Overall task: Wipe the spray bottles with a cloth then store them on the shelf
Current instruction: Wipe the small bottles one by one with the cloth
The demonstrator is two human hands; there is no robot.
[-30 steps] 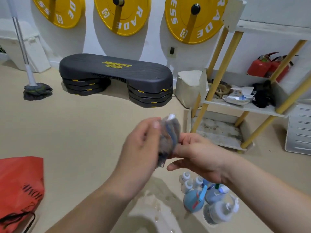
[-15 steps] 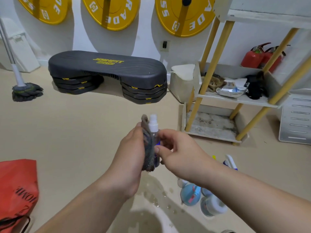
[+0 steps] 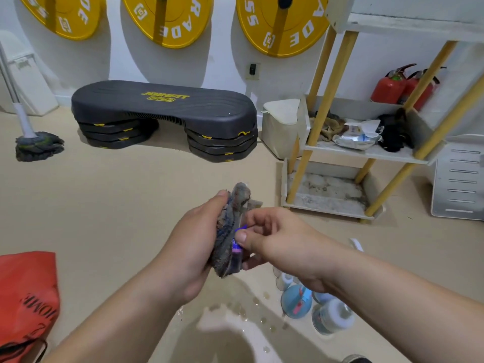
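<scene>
Nearest the camera, at the bottom of the frame, a wet patch (image 3: 235, 313) lies on the beige floor. Just right of it a cluster of spare bottles (image 3: 297, 299) stands partly hidden under the right forearm. A red bag (image 3: 26, 297) sits at lower left. At centre frame the two hands meet. The left hand (image 3: 193, 247) has its fingers curled round a grey cloth (image 3: 227, 231), thumb uppermost, and folds the cloth against the small spray bottle (image 3: 237, 247). The right hand (image 3: 277, 242) pinches that bottle at its purple label between thumb and forefinger, with the other fingers loosely curled behind. The bottle stands roughly upright, its long axis running up and down the frame. Its top is hidden inside the cloth and only the label and dark lower body show. It lies directly left of the right fingertips, with the cloth touching its far side. Judgement: wiping is under way, and the stroke will run along the upright axis. The shelf (image 3: 366, 153) stands at right of frame, well apart from the hands. The right hand is the nearer one for stowing. Beyond are a black step platform (image 3: 165, 111), a mop (image 3: 39, 145) at left and yellow weight plates (image 3: 282, 24) on the wall.
</scene>
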